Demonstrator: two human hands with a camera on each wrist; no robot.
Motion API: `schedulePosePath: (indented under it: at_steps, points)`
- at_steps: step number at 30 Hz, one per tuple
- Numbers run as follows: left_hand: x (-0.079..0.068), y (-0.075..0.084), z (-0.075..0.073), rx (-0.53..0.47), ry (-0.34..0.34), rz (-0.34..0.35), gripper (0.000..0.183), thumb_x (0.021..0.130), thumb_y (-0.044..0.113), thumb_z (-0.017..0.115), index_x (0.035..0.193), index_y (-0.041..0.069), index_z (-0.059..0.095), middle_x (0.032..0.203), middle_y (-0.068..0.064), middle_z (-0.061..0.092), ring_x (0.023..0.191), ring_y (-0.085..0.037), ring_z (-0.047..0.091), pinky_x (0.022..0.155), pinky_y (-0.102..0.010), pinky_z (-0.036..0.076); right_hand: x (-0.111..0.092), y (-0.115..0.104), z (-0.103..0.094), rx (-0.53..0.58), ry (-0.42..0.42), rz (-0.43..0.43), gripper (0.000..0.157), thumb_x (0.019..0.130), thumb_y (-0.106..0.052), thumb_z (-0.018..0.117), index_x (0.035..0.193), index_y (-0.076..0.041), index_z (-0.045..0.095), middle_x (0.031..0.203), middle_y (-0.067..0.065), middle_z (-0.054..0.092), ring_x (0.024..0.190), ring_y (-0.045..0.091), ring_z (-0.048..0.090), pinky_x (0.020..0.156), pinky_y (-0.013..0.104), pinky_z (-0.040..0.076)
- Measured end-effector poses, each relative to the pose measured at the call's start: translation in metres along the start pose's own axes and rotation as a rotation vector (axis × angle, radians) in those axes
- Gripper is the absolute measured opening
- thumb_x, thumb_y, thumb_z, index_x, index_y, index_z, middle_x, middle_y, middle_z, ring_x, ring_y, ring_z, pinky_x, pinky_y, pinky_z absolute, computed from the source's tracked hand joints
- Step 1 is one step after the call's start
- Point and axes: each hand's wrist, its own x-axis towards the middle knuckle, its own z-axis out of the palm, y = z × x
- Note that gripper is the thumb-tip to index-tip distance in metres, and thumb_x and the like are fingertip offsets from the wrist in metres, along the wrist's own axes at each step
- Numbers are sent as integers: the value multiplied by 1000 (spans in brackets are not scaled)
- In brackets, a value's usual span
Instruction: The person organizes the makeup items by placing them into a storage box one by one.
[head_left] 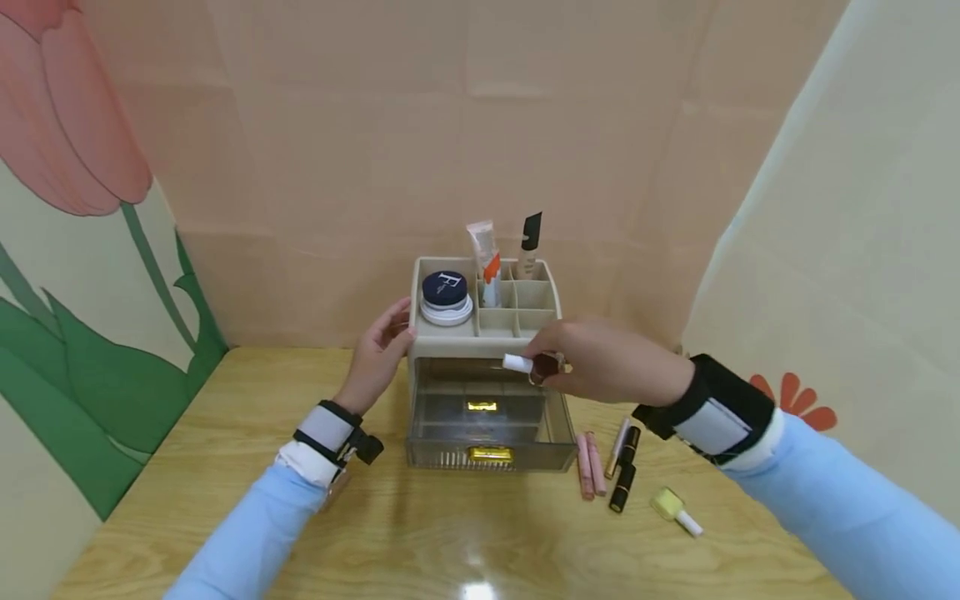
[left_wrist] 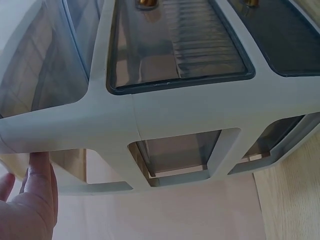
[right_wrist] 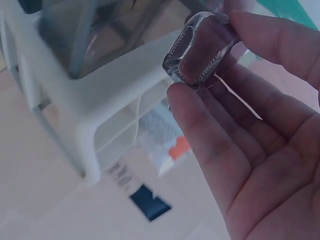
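Note:
My right hand (head_left: 600, 362) pinches a dark-red nail polish bottle (right_wrist: 207, 47) between thumb and fingers. Its white cap (head_left: 517, 363) points left, above the front of a cream makeup organizer (head_left: 442, 346). A smoky see-through drawer (head_left: 450, 454) with a gold handle juts out below that hand. On the organizer's left side, my left hand (head_left: 378, 354) rests with extended fingers; one fingertip (left_wrist: 40, 162) touches the frame's edge in the left wrist view. Stacked compacts (head_left: 446, 298), a squeeze tube (head_left: 487, 267) and a black-capped foundation tube (head_left: 529, 246) occupy the top compartments.
Right of the organizer lie two pink tubes (head_left: 591, 467), black tubes (head_left: 623, 487), a slim silvery tube (head_left: 618, 448) and a yellow nail polish bottle (head_left: 667, 503) with a white cap. Behind the wooden table (head_left: 360, 533) rises a pinkish backdrop (head_left: 337, 167).

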Motion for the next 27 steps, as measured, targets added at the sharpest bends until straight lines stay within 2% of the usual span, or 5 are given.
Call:
schedulePosePath:
  at_steps: [4, 9, 19, 27]
  points:
    - [-2, 11, 1, 3, -4, -7, 48, 99, 8, 51, 147, 5, 41, 135, -22, 49, 119, -32, 50, 88, -28, 51, 22, -4, 3, -11, -87, -14, 11, 82, -8, 76, 85, -16, 68, 73, -9, 56, 68, 9, 51, 61, 26, 45]
    - [-7, 29, 5, 15, -7, -7, 48, 99, 4, 49, 146, -1, 39, 135, -26, 48, 118, -34, 51, 86, -25, 51, 45, -9, 11, -17, -179, 14, 8, 83, -12, 75, 87, -17, 70, 73, -9, 57, 69, 10, 51, 62, 26, 43]
    - [-4, 28, 6, 18, -18, -9, 48, 99, 6, 50, 146, 1, 41, 134, -24, 50, 117, -33, 51, 85, -25, 51, 84, -17, 37, -8, -301, 21, 7, 84, -11, 74, 90, -15, 74, 76, -8, 61, 72, 13, 55, 68, 30, 47]
    - [-3, 28, 10, 17, -33, -18, 48, 99, 8, 50, 146, 3, 40, 135, -23, 49, 118, -32, 51, 90, -34, 51, 97, -16, 54, 17, -307, 25, 7, 81, -8, 75, 88, -12, 74, 73, -8, 62, 69, 11, 58, 67, 27, 49]
